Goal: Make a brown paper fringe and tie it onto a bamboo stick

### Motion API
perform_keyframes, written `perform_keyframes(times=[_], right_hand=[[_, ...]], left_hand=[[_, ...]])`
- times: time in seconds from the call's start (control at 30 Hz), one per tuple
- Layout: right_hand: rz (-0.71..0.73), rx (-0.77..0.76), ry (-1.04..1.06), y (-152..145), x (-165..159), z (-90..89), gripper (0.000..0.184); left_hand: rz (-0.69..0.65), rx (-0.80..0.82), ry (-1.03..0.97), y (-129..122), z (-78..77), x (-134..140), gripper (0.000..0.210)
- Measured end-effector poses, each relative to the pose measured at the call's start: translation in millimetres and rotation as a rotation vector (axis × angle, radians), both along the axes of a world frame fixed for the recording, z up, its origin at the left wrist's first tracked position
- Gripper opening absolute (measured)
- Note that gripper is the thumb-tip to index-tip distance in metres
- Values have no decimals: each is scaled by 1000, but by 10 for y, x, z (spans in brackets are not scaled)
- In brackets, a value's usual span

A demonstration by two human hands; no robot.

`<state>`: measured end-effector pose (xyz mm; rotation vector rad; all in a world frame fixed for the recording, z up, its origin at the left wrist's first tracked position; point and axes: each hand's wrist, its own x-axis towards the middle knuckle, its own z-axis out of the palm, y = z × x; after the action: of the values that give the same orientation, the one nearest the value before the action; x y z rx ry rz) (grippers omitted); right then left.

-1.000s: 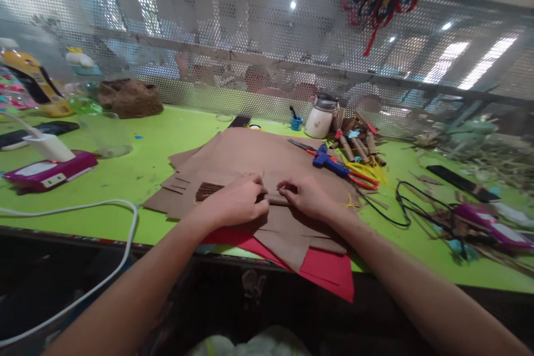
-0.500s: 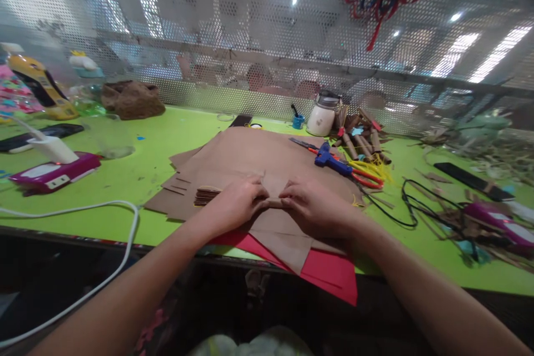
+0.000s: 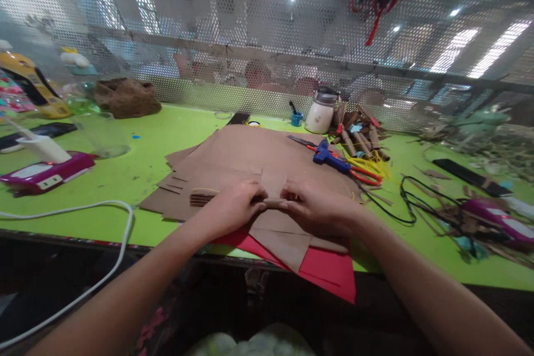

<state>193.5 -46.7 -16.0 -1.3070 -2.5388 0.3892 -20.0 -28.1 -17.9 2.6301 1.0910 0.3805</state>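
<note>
Between my two hands lies a small roll of brown paper (image 3: 275,203), one end in each hand. My left hand (image 3: 240,203) pinches its left end and my right hand (image 3: 306,203) its right end; the fingers are closed. Under them spreads a pile of brown kraft paper sheets (image 3: 237,150), with red paper (image 3: 329,270) sticking out at the front edge. Beside my left forearm sits a stack of cut brown strips (image 3: 202,196). A blue glue gun (image 3: 331,157) and orange-handled scissors (image 3: 365,176) rest on the paper beyond my right hand.
Finished-looking paper rolls (image 3: 367,139) are heaped at the back right near a white jug (image 3: 321,111) and a small blue pot (image 3: 296,118). Black cable (image 3: 406,200) and paper scraps lie right. A purple power strip (image 3: 62,169), clear cup (image 3: 104,136) and white cable (image 3: 125,233) are left.
Both hands keep their pinch on the paper roll, and the fingers of the right hand have shifted slightly. The whole view has moved a little.
</note>
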Motion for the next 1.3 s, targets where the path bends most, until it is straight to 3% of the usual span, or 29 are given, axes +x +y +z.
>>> perform_keyframes(times=[0.2,0.3,0.43,0.67,0.97,1.17,1.3], right_hand=[[-42,3,-70,26,53,34,30],[-60,73,-52,-28,22,62,25],[-7,106,-26,-87,-66,64,18],[0,80,-48,-60,-103,1,25],[18,243,-199,-63,-132,-33,29],[17,350,-311,-51,-155,-84,24],[-20,352,-255,-62,-140,-36,20]], left_hand=[[-12,-49,2,74,16,2,34],[-26,-93,20,114,67,13,40],[-44,-161,30,152,119,18,45],[-20,-152,51,207,71,17,44],[-22,156,7,87,7,6,28],[-50,270,79,52,-57,1,30],[-30,275,126,85,-58,19,31]])
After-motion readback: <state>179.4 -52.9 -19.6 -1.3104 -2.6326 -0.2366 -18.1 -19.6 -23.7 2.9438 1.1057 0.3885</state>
